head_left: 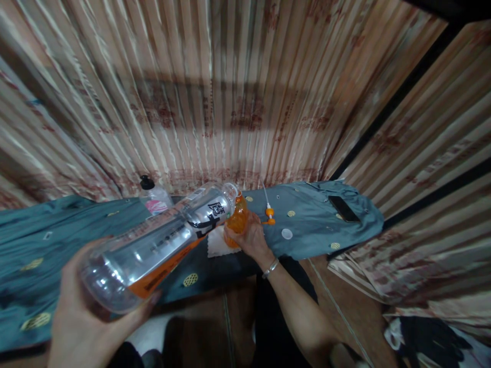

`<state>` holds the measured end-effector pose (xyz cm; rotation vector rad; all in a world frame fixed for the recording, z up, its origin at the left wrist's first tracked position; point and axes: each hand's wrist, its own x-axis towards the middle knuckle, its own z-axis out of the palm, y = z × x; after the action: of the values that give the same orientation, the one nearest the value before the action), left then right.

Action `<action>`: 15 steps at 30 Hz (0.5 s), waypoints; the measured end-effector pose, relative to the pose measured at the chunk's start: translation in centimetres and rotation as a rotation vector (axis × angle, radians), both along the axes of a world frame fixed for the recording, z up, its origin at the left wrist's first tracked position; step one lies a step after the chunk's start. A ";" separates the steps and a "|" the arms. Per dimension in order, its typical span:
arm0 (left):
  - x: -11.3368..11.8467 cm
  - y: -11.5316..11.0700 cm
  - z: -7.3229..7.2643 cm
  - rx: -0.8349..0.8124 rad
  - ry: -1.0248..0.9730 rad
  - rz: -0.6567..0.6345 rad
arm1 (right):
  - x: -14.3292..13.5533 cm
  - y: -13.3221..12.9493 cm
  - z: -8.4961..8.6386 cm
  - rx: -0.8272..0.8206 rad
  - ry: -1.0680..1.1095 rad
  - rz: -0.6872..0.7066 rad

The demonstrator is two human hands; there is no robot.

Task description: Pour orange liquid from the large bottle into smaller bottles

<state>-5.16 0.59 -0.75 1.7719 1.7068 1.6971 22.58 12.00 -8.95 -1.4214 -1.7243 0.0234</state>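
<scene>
My left hand is wrapped round the base of a large clear plastic bottle with an orange and black label. The bottle is tilted, its mouth at the top of a small orange bottle. Whether the two rims touch I cannot tell. My right hand, a silver bangle at its wrist, grips the orange bottle over the table. Beneath it lies a white cloth. Just right of my right hand, an orange pump head with a white tube rests on the cover, near a small translucent disc.
A blue-green patterned cover drapes the narrow table. At the back left stands a clear bottle with a black cap. A dark phone lies at the right end. Pleated curtains hang behind and to the right, along dark poles.
</scene>
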 end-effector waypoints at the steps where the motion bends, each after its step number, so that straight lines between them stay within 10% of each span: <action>1: 0.0 0.0 0.1 -0.002 0.009 0.003 | 0.0 0.0 -0.1 0.005 -0.005 -0.001; 15: 0.0 -0.2 0.0 0.002 0.033 0.028 | 0.2 0.1 -0.1 -0.004 -0.013 0.022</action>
<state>-5.20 0.40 -0.71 1.7951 1.7520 1.6907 22.73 12.09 -9.07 -1.4082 -1.7514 0.0292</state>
